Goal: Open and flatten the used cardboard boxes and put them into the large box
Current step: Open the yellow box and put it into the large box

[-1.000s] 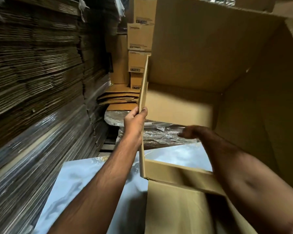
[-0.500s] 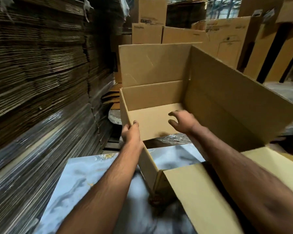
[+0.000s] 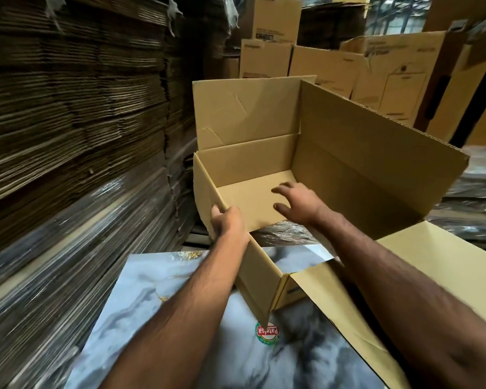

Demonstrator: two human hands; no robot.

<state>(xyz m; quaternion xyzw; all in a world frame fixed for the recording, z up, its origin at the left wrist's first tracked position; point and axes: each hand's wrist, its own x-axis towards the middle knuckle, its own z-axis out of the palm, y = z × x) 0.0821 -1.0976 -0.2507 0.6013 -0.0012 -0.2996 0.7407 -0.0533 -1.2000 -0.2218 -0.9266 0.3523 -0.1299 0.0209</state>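
The open cardboard box (image 3: 306, 192) is held tilted above the marble-patterned sheet (image 3: 157, 304), its cavity exposed, probably so the panels can be collapsed. The left hand (image 3: 227, 223) clamps the box's near-left wall, fingers curled over its edge. The right hand (image 3: 298, 203) reaches inside, fingers spread and relaxed, gripping nothing; contact with the flap beneath cannot be confirmed.

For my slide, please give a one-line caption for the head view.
Left hand grips the open cardboard box wall; right hand reaches inside, fingers spread.
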